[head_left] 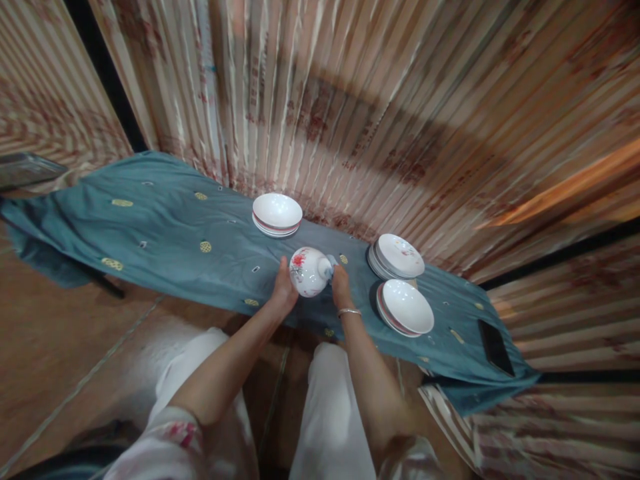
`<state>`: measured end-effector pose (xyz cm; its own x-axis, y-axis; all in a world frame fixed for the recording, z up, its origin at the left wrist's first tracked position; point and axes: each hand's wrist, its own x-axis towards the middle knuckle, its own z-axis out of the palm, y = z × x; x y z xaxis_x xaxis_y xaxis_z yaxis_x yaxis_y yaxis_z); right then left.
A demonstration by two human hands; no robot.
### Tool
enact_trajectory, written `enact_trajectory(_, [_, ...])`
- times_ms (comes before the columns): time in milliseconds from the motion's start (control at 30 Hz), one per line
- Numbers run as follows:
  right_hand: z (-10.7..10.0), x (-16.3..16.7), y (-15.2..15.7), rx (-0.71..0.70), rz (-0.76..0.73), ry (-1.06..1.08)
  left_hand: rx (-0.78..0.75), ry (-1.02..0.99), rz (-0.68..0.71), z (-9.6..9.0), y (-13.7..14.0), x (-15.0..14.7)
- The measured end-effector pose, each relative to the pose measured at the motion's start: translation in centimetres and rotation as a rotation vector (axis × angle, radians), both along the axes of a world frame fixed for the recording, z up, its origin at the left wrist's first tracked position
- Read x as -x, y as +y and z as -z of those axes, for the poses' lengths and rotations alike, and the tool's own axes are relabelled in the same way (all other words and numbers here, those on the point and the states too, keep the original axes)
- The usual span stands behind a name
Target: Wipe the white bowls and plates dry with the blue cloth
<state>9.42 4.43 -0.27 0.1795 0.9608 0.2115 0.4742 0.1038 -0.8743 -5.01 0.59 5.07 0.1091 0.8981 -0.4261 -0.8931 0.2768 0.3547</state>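
Between my hands, above the table, is a rounded white porcelain bowl point(306, 273) with a red flower and grey sprigs. It is tipped on its side, and what looks like its foot ring faces right. My left hand point(285, 288) grips the bowl's left side. My right hand point(341, 285), with a bracelet at the wrist, closes on a small pale blue thing point(330, 267) at the foot ring; its kind is unclear. To the right stand a stack of white bowls point(407, 308) and a stack of plates point(400, 257).
A further stack of white bowls point(277, 212) sits at the table's back edge. A dark phone point(495, 347) lies at the right end. Blue-green cloth with pineapples covers the table point(170, 227). Striped curtains point(350, 120) hang close behind, and dark poles stand at both sides.
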Motion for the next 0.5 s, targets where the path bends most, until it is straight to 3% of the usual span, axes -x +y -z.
enact_trajectory(200, [1.1, 1.0, -2.1, 0.038, 0.155, 0.140, 0.050, -0.013, -0.052, 0.3, 0.4, 0.0])
enact_trajectory(400, [3.1, 1.6, -3.2, -0.017, 0.204, 0.103, 0.131, 0.012, -0.121, 0.7, 1.0, -0.3])
enact_trajectory(500, [4.2, 1.8, -3.9, -0.115, 0.180, -0.029, 0.149, -0.001, -0.126, 0.8, 1.2, -0.4])
